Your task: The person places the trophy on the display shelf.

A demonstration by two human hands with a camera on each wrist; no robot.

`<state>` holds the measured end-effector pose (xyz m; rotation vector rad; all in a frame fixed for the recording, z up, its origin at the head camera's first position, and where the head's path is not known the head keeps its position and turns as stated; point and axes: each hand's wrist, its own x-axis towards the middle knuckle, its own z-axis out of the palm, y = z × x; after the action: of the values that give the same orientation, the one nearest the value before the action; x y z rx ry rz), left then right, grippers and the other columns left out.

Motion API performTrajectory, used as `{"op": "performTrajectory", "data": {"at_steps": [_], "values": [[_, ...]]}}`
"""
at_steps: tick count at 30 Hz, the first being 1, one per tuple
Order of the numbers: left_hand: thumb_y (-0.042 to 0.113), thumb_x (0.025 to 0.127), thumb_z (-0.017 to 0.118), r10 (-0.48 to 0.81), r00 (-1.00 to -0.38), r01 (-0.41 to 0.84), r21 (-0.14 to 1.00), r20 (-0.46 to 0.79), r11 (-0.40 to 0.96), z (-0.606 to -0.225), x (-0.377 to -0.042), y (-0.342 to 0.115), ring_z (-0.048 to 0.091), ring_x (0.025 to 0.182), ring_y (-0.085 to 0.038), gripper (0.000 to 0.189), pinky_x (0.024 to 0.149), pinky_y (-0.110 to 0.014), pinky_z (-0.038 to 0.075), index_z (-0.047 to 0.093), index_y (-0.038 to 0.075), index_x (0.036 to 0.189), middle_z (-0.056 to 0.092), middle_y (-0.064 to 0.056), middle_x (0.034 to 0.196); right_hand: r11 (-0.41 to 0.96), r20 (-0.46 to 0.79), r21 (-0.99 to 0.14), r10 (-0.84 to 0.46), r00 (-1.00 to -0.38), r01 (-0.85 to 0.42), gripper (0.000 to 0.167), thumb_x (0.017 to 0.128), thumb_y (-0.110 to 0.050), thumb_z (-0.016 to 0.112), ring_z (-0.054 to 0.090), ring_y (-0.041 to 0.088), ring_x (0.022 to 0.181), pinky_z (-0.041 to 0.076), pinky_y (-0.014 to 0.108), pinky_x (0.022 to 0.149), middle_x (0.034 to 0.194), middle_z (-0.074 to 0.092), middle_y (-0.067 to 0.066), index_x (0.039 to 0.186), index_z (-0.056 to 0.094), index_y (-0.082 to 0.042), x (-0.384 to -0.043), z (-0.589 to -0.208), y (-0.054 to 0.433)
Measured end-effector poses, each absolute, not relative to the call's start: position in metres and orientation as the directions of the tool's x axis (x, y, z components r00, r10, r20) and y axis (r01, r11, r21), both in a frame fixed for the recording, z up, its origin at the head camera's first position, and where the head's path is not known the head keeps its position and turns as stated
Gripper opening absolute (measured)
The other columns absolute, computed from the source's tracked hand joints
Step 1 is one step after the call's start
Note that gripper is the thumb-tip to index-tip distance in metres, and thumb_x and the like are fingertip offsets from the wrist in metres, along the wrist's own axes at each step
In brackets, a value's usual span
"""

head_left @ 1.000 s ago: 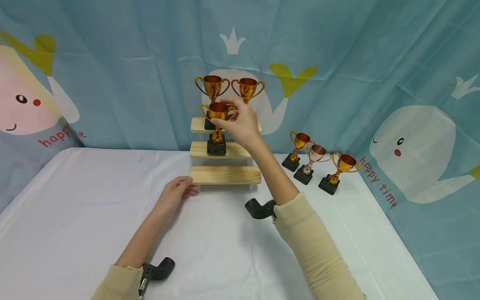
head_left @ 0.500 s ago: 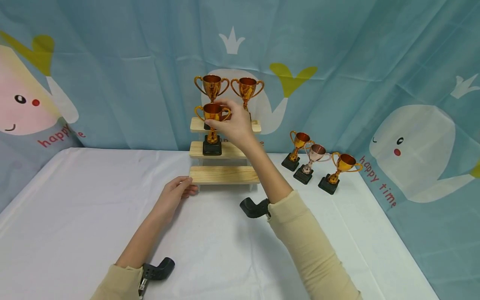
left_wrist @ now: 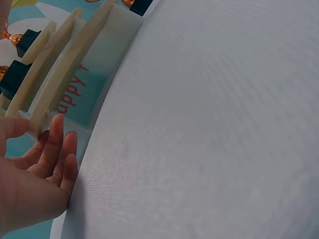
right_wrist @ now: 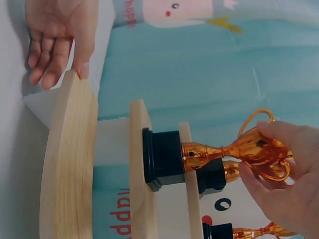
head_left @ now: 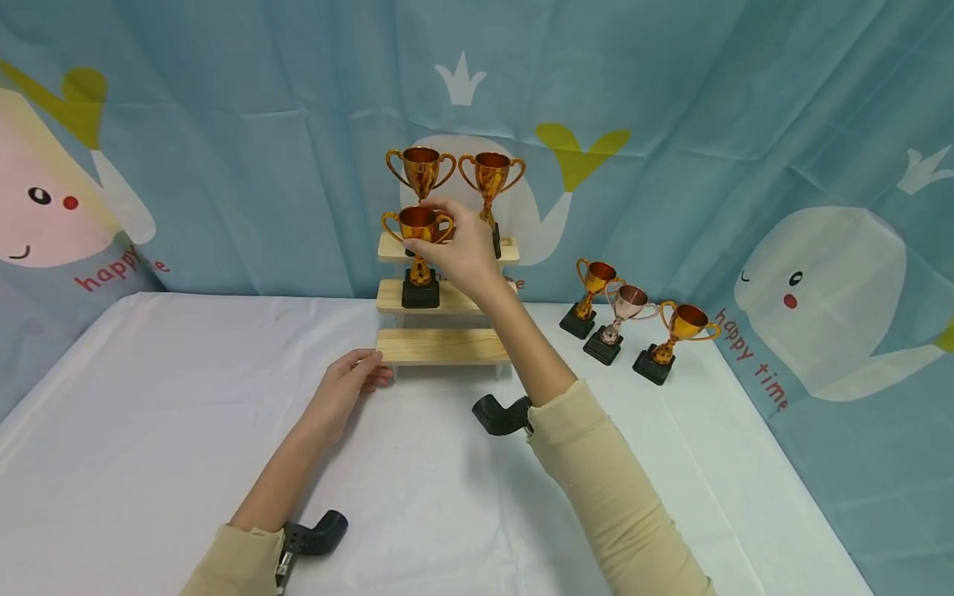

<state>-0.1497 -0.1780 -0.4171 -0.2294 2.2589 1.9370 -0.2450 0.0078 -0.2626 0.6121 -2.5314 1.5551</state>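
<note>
In the head view my right hand (head_left: pixel 468 252) holds a small gold trophy (head_left: pixel 416 222) by its cup, thumb in front and fingers behind. The trophy's black base (right_wrist: pixel 167 157) stands against the middle step, at its left part. My left hand (head_left: pixel 344 393) grips the left end of the lowest step of a three-tier wooden display stand (head_left: pixel 443 348), thumb on top and fingers below. On the top step stand two more gold trophies, a left one (head_left: pixel 421 170) partly hidden behind the held one, and a right one (head_left: pixel 492 175) partly covered by my right hand.
Right of the stand, on the white tablecloth (head_left: pixel 417 497), are a gold trophy (head_left: pixel 595 281), a rose-coloured trophy (head_left: pixel 628 306) and another gold trophy (head_left: pixel 684 324). A blue printed curtain (head_left: pixel 298 165) hangs close behind the stand.
My right hand has moved slightly left along the middle step with the gold trophy, uncovering more of the right top trophy. My left hand has stayed at the stand's end.
</note>
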Motion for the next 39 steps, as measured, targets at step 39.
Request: {"op": "performTrajectory", "data": {"at_steps": [39], "values": [[0.027,0.115,0.046,-0.014,-0.977,-0.214,0.966,-0.214,0.146,-0.419,-0.151,-0.179,0.063,0.093,-0.003,0.047,0.086,-0.019,0.049,0.047,-0.009,0.146,0.072,0.001,0.104,0.315,0.344,-0.854,-0.256,-0.903,-0.414,0.059,0.094,-0.013,0.082,0.07,0.032,0.112,0.059,0.039,0.093,0.139,0.062,0.019,0.148,0.058,-0.006,-0.233,-0.273,0.034]]}}
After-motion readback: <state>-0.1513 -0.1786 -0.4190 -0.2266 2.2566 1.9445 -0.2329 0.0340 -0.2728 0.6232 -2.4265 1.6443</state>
